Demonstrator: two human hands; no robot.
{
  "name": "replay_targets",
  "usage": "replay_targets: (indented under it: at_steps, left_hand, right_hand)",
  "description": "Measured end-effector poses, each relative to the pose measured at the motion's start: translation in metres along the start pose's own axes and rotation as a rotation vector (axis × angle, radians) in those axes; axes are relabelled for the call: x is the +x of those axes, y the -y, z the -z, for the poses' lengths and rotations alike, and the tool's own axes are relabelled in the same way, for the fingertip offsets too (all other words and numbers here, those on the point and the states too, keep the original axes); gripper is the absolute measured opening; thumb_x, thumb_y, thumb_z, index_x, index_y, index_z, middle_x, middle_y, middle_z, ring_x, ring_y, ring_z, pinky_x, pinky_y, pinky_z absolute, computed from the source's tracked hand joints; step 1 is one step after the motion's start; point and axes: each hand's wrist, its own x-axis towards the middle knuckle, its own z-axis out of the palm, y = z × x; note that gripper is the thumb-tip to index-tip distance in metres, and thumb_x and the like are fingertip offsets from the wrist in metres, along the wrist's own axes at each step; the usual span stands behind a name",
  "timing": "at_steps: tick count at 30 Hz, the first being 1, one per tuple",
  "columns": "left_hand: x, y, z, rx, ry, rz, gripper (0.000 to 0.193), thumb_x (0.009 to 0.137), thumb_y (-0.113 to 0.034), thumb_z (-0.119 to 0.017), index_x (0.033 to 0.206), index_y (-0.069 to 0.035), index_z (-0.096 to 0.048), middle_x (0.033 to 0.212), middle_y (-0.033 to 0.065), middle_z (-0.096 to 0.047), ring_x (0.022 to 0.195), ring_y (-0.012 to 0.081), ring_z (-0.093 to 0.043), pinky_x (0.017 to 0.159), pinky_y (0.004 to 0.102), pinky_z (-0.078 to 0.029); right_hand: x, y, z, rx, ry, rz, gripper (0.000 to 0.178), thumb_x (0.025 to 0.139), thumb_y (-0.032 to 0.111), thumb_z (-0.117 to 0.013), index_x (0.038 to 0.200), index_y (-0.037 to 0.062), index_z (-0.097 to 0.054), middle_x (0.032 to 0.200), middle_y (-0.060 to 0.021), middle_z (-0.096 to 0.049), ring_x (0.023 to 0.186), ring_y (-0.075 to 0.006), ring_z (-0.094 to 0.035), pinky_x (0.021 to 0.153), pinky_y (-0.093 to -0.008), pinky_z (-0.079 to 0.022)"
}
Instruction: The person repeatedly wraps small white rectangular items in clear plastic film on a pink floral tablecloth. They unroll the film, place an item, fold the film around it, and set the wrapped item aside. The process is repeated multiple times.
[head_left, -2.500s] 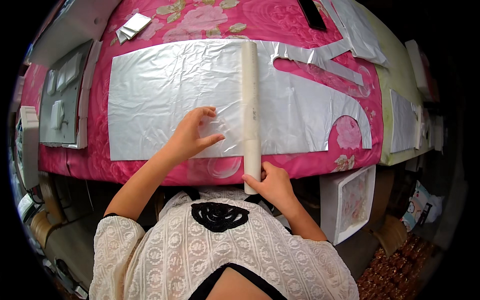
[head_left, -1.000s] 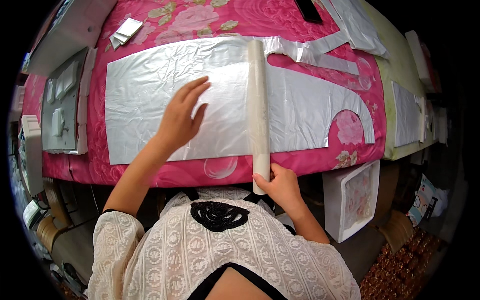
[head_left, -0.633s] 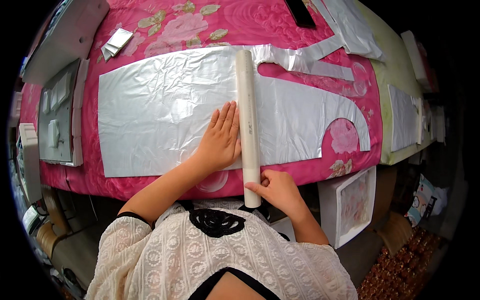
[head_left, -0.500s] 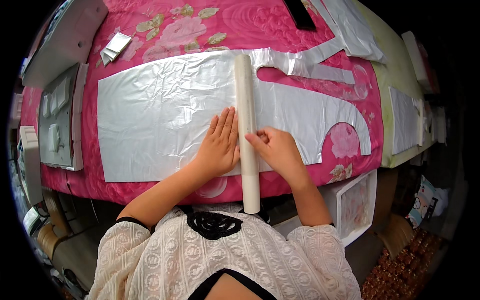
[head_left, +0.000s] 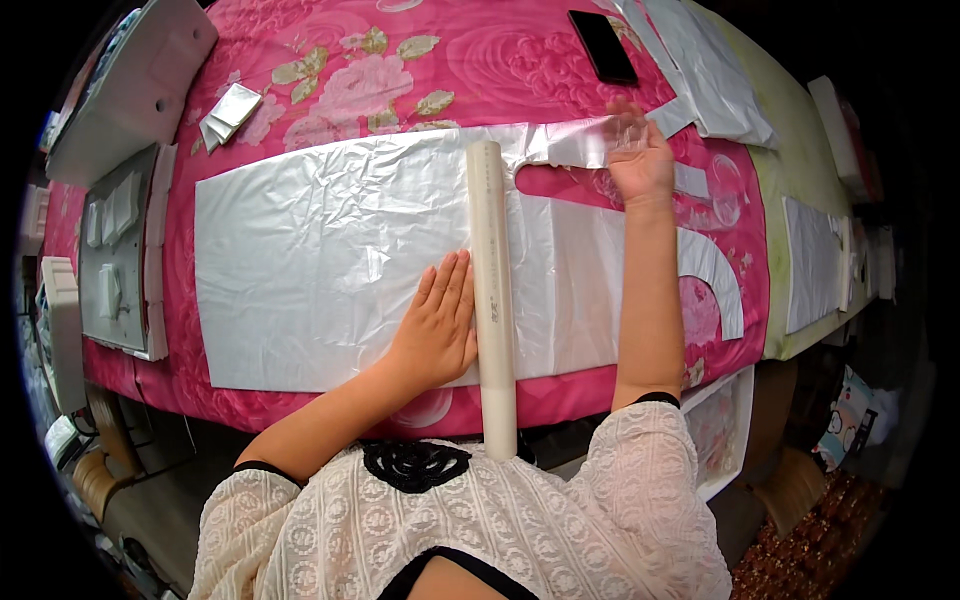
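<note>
Left hand: the left hand [head_left: 437, 335] lies flat and palm down, fingers [head_left: 452, 290] straight and released, gripping nothing; it presses on the silver sheet [head_left: 320, 270].
Tube against the fingers: the white tube [head_left: 492, 300] lies just beside the left hand's outer fingers, on their right, touching or nearly touching them; which one I cannot tell. It runs away from the person across the sheet, its near end hanging past the table edge over the person's chest.
Right hand: the right hand [head_left: 638, 158] is stretched far forward, palm down, fingers spread loosely on the far narrow strip of the sheet; it looks laid on rather than clenched, though a pinch under the fingertips cannot be ruled out.
Silver sheet: a crinkled, cut piece spread flat on the pink flowered cloth [head_left: 400, 70], wide to the left of the tube, with curved cut-outs to the right.
Farther out: a black phone [head_left: 603, 46] lies beyond the right hand; a small folded silver scrap [head_left: 228, 112] sits at far left; more silver pieces [head_left: 812, 262] lie on the yellow-green surface to the right; white foam trays [head_left: 120, 245] stand at the left edge.
</note>
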Motion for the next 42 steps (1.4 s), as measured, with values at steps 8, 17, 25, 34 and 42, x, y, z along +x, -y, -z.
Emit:
replay_targets:
  at_steps: [8, 17, 25, 34, 42]
  left_hand:
    - [0.001, -0.001, -0.003, 0.015, -0.009, -0.007, 0.068, 0.081, -0.025, -0.039, 0.136, 0.013, -0.025, 0.145, 0.0281, -0.022, 0.138, 0.0376, -0.017, 0.113, 0.0457, -0.007]
    - [0.0, 0.0, -0.003, 0.017, -0.017, -0.011, 0.068, 0.082, -0.025, -0.039, 0.136, 0.013, -0.026, 0.145, 0.0281, -0.022, 0.138, 0.0373, -0.016, 0.113, 0.0458, -0.008]
    - [-0.002, 0.006, -0.013, -0.082, -0.1, -0.057, 0.066, 0.084, -0.026, -0.039, 0.135, 0.014, -0.024, 0.144, 0.0315, -0.021, 0.137, 0.0417, -0.016, 0.112, 0.0481, -0.012]
    - [0.001, 0.004, -0.028, 0.139, -0.09, -0.073, 0.066, 0.084, -0.027, -0.04, 0.135, 0.013, -0.027, 0.146, 0.0272, -0.021, 0.139, 0.0378, -0.015, 0.113, 0.0479, -0.009]
    - [-0.004, 0.012, -0.047, 0.241, -0.279, -0.025, 0.064, 0.085, -0.028, -0.04, 0.134, 0.011, -0.03, 0.145, 0.0259, -0.024, 0.138, 0.0392, -0.016, 0.112, 0.0499, -0.013]
  right_hand:
    - [0.054, 0.198, 0.047, 0.084, -0.132, 0.286, 0.041, 0.1, 0.023, -0.023, 0.121, -0.0073, -0.042, 0.126, -0.0194, -0.05, 0.118, -0.0345, -0.047, 0.097, -0.049, -0.04]
    - [-0.011, 0.14, -0.046, -0.225, -0.08, 0.417, 0.034, 0.098, 0.016, -0.035, 0.126, -0.0028, -0.041, 0.126, -0.0166, -0.05, 0.116, -0.0306, -0.049, 0.095, -0.0454, -0.042]
    - [-0.159, -0.133, -0.153, -0.613, 0.688, 0.192, 0.037, 0.096, 0.009, -0.041, 0.132, 0.0015, -0.042, 0.125, -0.0126, -0.056, 0.118, -0.0172, -0.05, 0.102, -0.0272, -0.033]
    - [-0.268, -0.325, -0.182, -1.236, 1.205, 0.162, 0.049, 0.085, 0.016, -0.054, 0.128, -0.0057, -0.043, 0.126, -0.0262, -0.049, 0.124, -0.0362, -0.042, 0.101, -0.0393, -0.035]
    - [-0.219, -0.165, -0.121, -1.214, 1.27, 0.514, 0.048, 0.077, 0.015, -0.066, 0.12, -0.0016, -0.051, 0.123, -0.0179, -0.053, 0.119, -0.0354, -0.046, 0.1, -0.0425, -0.037]
